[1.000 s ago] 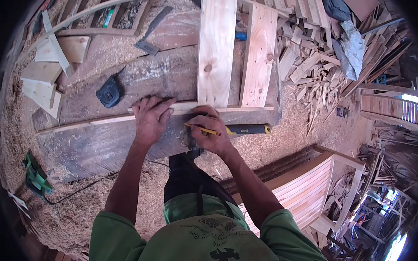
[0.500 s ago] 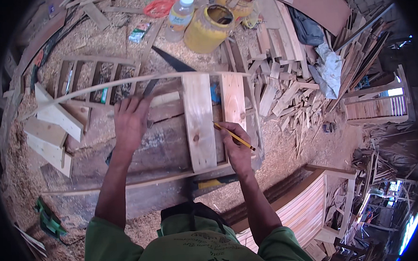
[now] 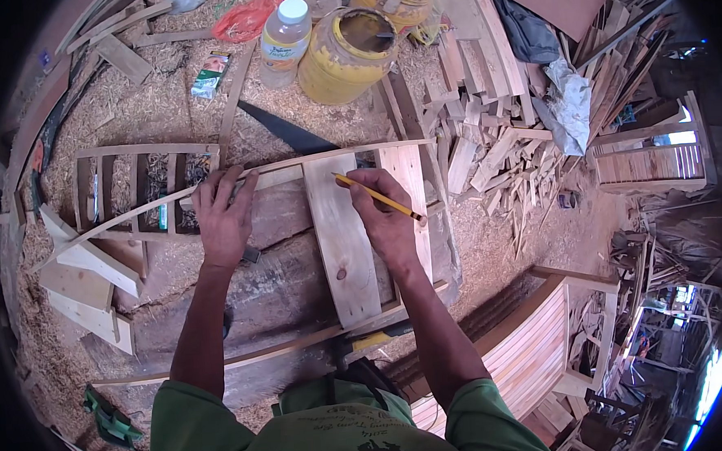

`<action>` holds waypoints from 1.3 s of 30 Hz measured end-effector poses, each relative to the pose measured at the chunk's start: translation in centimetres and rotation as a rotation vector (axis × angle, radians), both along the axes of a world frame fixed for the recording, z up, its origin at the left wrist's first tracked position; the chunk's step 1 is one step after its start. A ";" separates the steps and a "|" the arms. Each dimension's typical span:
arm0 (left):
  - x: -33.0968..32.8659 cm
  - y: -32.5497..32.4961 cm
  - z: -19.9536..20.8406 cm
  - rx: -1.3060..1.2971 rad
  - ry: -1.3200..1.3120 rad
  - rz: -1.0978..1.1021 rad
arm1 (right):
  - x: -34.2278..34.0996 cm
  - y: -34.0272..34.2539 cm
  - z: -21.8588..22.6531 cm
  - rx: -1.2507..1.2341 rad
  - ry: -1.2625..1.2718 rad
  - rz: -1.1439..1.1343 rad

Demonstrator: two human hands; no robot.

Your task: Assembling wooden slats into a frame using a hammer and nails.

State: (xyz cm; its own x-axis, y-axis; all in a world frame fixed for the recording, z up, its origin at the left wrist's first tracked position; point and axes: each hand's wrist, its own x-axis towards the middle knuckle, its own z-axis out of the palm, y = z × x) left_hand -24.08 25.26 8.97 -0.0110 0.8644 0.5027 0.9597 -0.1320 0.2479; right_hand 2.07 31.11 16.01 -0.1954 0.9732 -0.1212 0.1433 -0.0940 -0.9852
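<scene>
My right hand (image 3: 383,216) grips a yellow pencil (image 3: 394,205), its tip on the pale board (image 3: 339,251) near the board's far end. This board lies across a curved frame, between a long thin wooden strip (image 3: 144,214) on the far side and another strip (image 3: 245,359) on the near side. A second pale board (image 3: 402,160) sits to its right, partly behind my right hand. My left hand (image 3: 223,220) is closed over the far strip, left of the boards; its fingertips are partly hidden. A small dark piece (image 3: 251,254) shows beside its wrist.
Beyond the frame lie a dark saw blade (image 3: 287,131), a clear bottle (image 3: 285,46) and a yellow paint-stained jar (image 3: 348,59). Slatted wood (image 3: 150,179) and pale offcuts (image 3: 86,277) are at left. A green power tool (image 3: 110,418) sits lower left; scrap wood (image 3: 488,166) is piled right.
My right hand has moved away from me with the pencil, toward the board's far end. My left hand now sits over the far strip. The view has shifted, and the boards appear more tilted.
</scene>
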 end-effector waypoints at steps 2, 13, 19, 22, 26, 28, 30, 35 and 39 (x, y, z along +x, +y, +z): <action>0.1 -0.1 -0.1 0.018 -0.005 0.007 | -0.8 0.9 -0.2 0.024 -0.072 0.042; 0.2 -0.3 -0.2 0.016 -0.056 0.026 | -4.9 4.4 -1.8 0.228 -0.193 0.235; 0.4 -0.4 -0.2 -0.012 -0.046 0.043 | -5.7 5.7 -3.2 0.314 -0.187 0.369; 0.3 -0.5 -0.2 -0.030 -0.061 0.047 | -5.8 5.9 -3.3 0.312 -0.208 0.412; 0.4 -0.3 -0.1 -0.005 -0.067 0.044 | -5.6 6.0 -3.5 0.310 -0.200 0.418; 0.5 -0.3 -0.1 -0.006 -0.066 0.043 | -5.6 6.0 -3.4 0.305 -0.204 0.419; 0.7 -0.2 -0.2 -0.009 -0.063 0.057 | -5.6 6.1 -3.2 0.284 -0.206 0.418; 0.7 -0.2 -0.2 -0.004 -0.069 0.062 | -5.6 6.7 -2.6 0.257 -0.234 0.472; 0.8 -0.2 -0.1 0.019 -0.066 0.075 | -5.7 7.3 -2.5 0.131 -0.266 0.516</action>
